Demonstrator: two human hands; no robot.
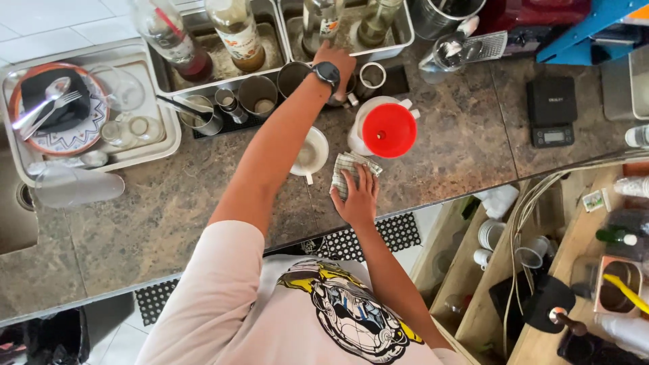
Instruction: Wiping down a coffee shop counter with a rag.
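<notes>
the right hand [357,196] lies flat and open, palm down, pressing a folded checked cloth [349,170] onto the table [176,209] near its front edge. just beyond the cloth, touching or nearly so, stands a white jug [362,128] with a glossy red plastic funnel [389,130] seated in its mouth; to the cloth's left sits a small white cup [309,152], round and smooth, partly hidden under the forearm.

the left hand [336,59], with a dark watch at the wrist, reaches to the back edge of the table, fingers curled over a metal cup [338,88] in the row on a black rubber mat [270,111]; whether it truly grips it i cannot tell. steel cups [257,93] of the same row stand upright and look empty.

as a judgement, the wiping looks midway: the mottled stone top by the cloth looks dry and free of spills, the back row not yet tidied.

behind, steel trays hold glass syrup bottles [236,30]. at the left edge, a tray carries a patterned plate [81,135] with spoon and fork on a dark napkin. a black scale [551,108] sits toward the right edge.
</notes>
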